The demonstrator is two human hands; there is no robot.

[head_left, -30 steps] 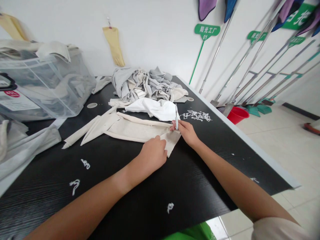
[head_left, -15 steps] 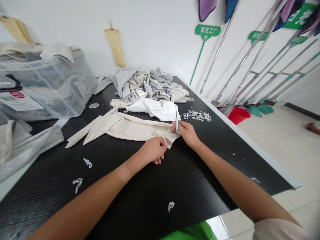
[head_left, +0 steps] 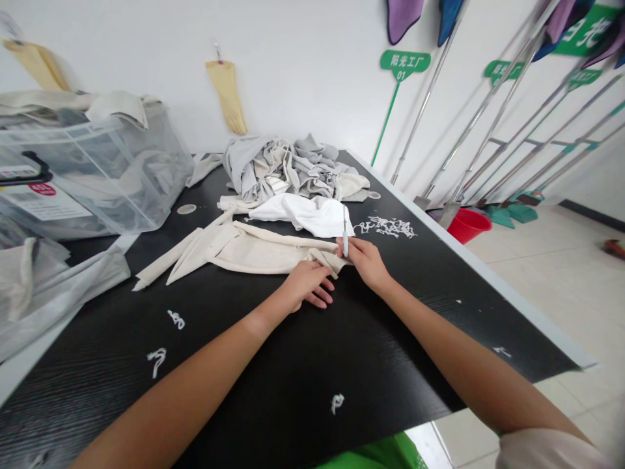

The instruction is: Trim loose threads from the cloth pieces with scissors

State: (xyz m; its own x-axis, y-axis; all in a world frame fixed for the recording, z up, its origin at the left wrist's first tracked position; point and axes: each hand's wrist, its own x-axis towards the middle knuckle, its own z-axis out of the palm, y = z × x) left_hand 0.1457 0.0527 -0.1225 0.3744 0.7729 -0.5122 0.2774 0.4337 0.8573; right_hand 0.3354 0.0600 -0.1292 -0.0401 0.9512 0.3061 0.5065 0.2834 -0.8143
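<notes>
A cream fabric piece (head_left: pixel 261 251), seemingly a sleeve-like tube, lies flat on the black table (head_left: pixel 400 365). At its right end my left hand (head_left: pixel 310 283) pinches the edge between thumb and forefinger, the other fingers loosely spread. My right hand (head_left: pixel 364 260) is closed around a small cutting tool (head_left: pixel 346 241) with a pale grey handle; its thin metal blade points up and away. The right fingertips also touch the cloth's far corner. Just beyond lies a white cloth (head_left: pixel 305 213). More cream pieces (head_left: pixel 195 251) lie to the left.
Behind is a heap of grey and cream fabric (head_left: pixel 293 166). A clear plastic bin (head_left: pixel 107 169) full of cloth stands at the left. Thread scraps (head_left: pixel 388 227) lie in a pile at right, with loose bits (head_left: pixel 337 403) nearer. A red bucket (head_left: pixel 469 225) stands on the floor.
My left hand has shifted slightly up and its lower fingers have spread; the fabric end it lifted now lies lower and bunched. My right hand stays put with the tool.
</notes>
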